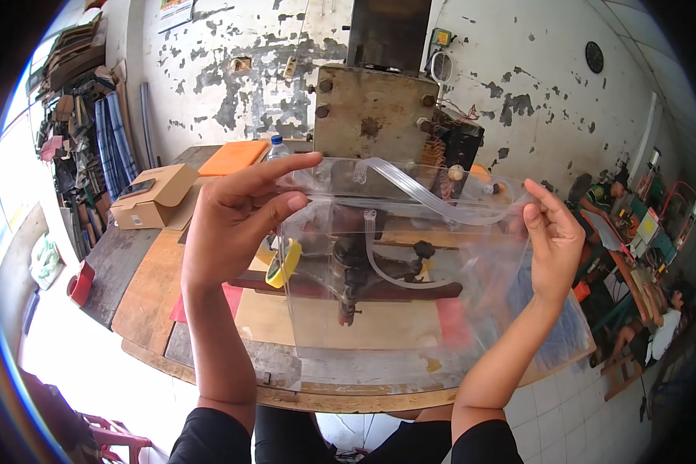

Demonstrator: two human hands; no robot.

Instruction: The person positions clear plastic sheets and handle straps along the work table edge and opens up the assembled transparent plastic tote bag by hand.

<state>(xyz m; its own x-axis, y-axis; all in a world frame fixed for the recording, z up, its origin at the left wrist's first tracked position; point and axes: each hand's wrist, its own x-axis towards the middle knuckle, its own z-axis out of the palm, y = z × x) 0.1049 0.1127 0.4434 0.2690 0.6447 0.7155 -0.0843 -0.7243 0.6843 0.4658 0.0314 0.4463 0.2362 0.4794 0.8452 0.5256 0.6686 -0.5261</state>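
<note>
A clear plastic bag with strap handles hangs upright in front of me, see-through against the machine and table. My left hand pinches its upper left corner between thumb and forefinger. At the upper right corner, my right hand grips the bag's edge with thumb and fingers. One handle arches above the opening; the other curves down across the bag's front. Behind the plastic, the machine's dark clamp bar shows over a tan sheet with red parts at its sides.
A heavy press machine stands at the back of the wooden table. On the left are a cardboard box with a phone on it, an orange stack and a yellow tape roll. Clear plastic sheets lie at right. Two people sit farther right.
</note>
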